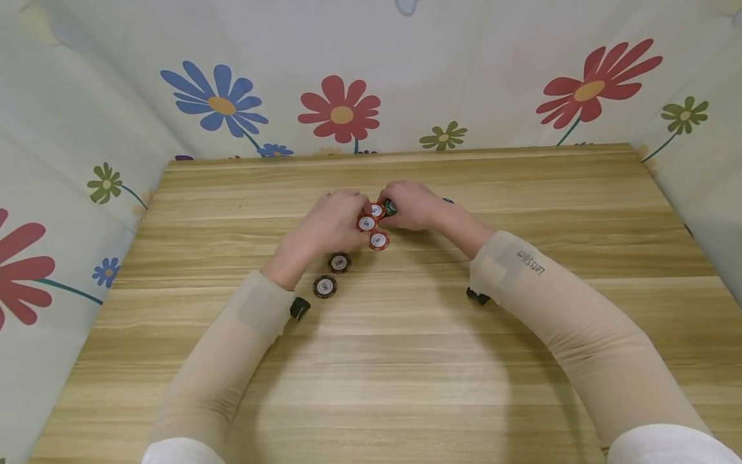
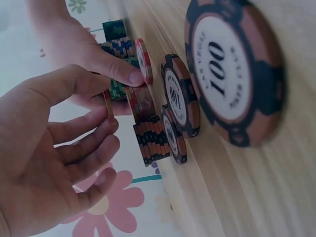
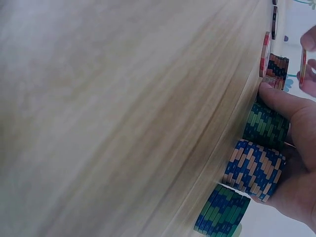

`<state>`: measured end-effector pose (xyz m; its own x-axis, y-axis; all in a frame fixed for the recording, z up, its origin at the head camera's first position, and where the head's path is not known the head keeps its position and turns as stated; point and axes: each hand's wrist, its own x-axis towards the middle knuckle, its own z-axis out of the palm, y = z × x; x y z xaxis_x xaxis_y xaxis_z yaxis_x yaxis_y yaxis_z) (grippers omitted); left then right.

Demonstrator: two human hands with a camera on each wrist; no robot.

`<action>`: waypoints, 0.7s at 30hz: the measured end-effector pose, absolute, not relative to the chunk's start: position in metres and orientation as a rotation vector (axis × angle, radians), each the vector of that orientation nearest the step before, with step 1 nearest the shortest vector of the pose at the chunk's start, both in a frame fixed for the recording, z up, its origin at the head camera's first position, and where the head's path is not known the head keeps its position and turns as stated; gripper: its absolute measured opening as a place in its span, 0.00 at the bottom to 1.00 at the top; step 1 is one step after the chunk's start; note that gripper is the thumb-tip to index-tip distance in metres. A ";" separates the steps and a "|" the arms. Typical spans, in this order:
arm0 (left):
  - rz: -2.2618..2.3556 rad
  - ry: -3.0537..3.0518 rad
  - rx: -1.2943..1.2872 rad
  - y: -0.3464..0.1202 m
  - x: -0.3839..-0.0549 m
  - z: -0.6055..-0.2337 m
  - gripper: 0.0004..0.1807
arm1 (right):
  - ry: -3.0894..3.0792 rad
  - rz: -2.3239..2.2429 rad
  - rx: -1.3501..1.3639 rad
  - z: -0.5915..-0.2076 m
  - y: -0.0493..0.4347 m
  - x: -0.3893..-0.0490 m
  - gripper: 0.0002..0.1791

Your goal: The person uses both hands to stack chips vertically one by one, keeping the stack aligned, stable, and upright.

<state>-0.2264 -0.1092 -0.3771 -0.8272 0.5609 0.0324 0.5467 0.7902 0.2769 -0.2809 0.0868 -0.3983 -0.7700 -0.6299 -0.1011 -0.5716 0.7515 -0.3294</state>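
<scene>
My left hand [image 1: 330, 222] pinches a red poker chip [image 2: 107, 102] between thumb and fingertips, its other fingers spread loosely. The chip is held edge-on beside a short stack of red chips [image 2: 142, 102]. Across from it, my right hand [image 1: 411, 205] has its thumb and fingers around the near end of the row, the thumb tip at the red stack and a green chip stack [image 3: 265, 124] within its grasp. A single red chip [image 1: 379, 240], marked 5, lies on the table just in front of the hands.
Black-and-brown 100 chips [image 1: 324, 287] lie flat in a line by the left wrist. Behind them stands a black-and-orange stack [image 2: 151, 140]. A blue stack [image 3: 254, 169] and another green stack [image 3: 222, 211] continue the row on the right. A flowered curtain [image 1: 406, 84] borders the wooden table [image 1: 406, 361].
</scene>
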 end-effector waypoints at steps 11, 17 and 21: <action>0.445 2.944 0.775 -0.103 -0.243 -0.382 0.21 | 2.754 -0.421 -0.988 -0.399 0.088 -0.283 0.22; 0.459 2.947 0.760 -0.100 -0.248 -0.385 0.18 | 2.749 -0.423 -0.997 -0.401 0.087 -0.285 0.22; 0.472 2.946 0.760 -0.098 -0.250 -0.386 0.17 | 2.750 -0.420 -0.984 -0.401 0.088 -0.285 0.23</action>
